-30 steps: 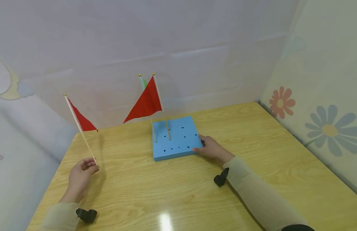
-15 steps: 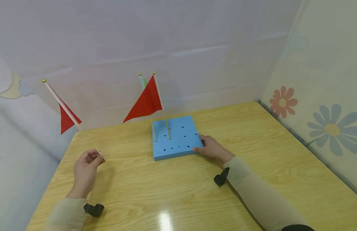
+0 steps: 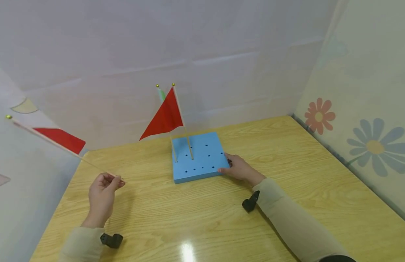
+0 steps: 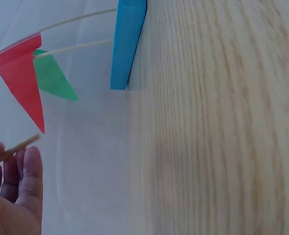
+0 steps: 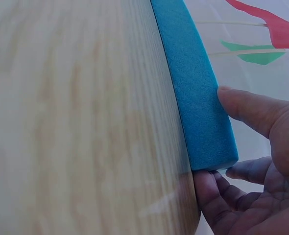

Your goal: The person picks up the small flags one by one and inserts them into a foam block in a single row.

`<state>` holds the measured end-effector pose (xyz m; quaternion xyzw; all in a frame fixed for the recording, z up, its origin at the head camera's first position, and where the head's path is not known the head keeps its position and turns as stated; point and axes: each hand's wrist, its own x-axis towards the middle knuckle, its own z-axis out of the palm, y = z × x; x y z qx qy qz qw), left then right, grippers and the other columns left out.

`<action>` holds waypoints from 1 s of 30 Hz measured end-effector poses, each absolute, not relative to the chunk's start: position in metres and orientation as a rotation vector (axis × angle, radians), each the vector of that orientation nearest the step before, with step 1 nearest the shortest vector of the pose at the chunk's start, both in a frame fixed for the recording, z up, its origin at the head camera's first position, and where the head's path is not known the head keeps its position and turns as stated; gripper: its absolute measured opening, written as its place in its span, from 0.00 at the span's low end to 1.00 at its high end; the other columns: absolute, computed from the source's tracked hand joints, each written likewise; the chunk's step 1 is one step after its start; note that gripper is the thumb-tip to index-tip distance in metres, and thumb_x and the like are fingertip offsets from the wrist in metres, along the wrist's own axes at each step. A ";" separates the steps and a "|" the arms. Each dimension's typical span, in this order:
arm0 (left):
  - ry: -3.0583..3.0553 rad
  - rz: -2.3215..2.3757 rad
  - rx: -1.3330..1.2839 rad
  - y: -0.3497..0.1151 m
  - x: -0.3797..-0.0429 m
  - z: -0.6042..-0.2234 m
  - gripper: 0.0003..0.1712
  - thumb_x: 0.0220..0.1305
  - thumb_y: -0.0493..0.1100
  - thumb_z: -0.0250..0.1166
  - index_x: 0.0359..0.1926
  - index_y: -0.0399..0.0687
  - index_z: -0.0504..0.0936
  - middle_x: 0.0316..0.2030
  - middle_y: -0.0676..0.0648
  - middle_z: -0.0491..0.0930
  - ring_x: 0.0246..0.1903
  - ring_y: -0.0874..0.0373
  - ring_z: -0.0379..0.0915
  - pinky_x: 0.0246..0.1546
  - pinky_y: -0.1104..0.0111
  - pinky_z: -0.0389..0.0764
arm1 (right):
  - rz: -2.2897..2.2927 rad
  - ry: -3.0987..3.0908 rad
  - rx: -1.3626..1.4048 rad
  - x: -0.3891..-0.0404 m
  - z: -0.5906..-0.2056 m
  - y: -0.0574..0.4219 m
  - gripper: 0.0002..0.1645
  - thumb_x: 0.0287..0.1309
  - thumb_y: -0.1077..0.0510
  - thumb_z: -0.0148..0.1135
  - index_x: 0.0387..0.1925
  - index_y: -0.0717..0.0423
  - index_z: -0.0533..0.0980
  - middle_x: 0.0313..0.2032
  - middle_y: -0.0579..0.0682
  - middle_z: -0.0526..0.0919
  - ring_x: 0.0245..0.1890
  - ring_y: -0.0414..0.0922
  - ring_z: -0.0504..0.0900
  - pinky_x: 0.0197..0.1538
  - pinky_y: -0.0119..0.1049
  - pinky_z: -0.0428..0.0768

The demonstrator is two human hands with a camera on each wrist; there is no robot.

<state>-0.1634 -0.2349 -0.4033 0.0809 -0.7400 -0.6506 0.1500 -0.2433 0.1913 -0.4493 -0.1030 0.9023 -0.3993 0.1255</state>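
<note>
My left hand pinches the lower end of a thin stick with a small red flag. That stick leans far over to the left, its gold ball tip at the upper left. In the left wrist view its bare end pokes out past the fingers. A blue foam block with several holes lies on the table. Standing in it are a red triangular flag and, mostly behind that, a green flag. My right hand grips the block's near right corner, thumb on the top edge and fingers against the side.
The wood-grain table runs to a pale cloth wall at the back. Side walls carry printed flowers and a moon. Black wrist cameras sit at both cuffs.
The held flag has tipped from steeply upright to a low lean leftward. My left hand has shifted a little to the right. The right hand and block stay put.
</note>
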 end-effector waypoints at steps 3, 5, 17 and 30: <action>-2.141 -1.943 0.184 -0.238 -0.164 -0.405 0.13 0.71 0.27 0.61 0.50 0.40 0.68 0.30 0.53 0.80 0.30 0.65 0.82 0.37 0.74 0.84 | -1.164 2.632 -0.298 -0.243 -0.449 0.191 0.52 0.70 0.51 0.67 0.78 0.72 0.49 0.71 0.74 0.61 0.70 0.66 0.66 0.68 0.56 0.69; -2.141 -2.006 0.158 -0.240 -0.164 -0.407 0.19 0.71 0.26 0.61 0.53 0.46 0.64 0.30 0.53 0.80 0.31 0.64 0.83 0.37 0.73 0.85 | -1.162 2.633 -0.296 -0.243 -0.450 0.191 0.52 0.70 0.51 0.67 0.78 0.72 0.49 0.71 0.74 0.62 0.70 0.66 0.66 0.68 0.56 0.70; -2.385 -1.899 0.086 -0.243 -0.161 -0.414 0.14 0.83 0.38 0.47 0.61 0.35 0.64 0.30 0.48 0.83 0.33 0.58 0.85 0.38 0.69 0.86 | -1.196 2.615 -0.290 -0.243 -0.452 0.191 0.53 0.70 0.50 0.67 0.78 0.72 0.49 0.71 0.75 0.61 0.70 0.67 0.65 0.69 0.57 0.68; -2.676 -1.742 0.244 -0.241 -0.160 -0.411 0.28 0.83 0.47 0.50 0.69 0.27 0.70 0.72 0.42 0.68 0.62 0.54 0.65 0.51 0.73 0.71 | -1.212 2.611 -0.306 -0.242 -0.451 0.192 0.52 0.69 0.52 0.68 0.78 0.72 0.50 0.69 0.74 0.64 0.67 0.64 0.68 0.67 0.57 0.70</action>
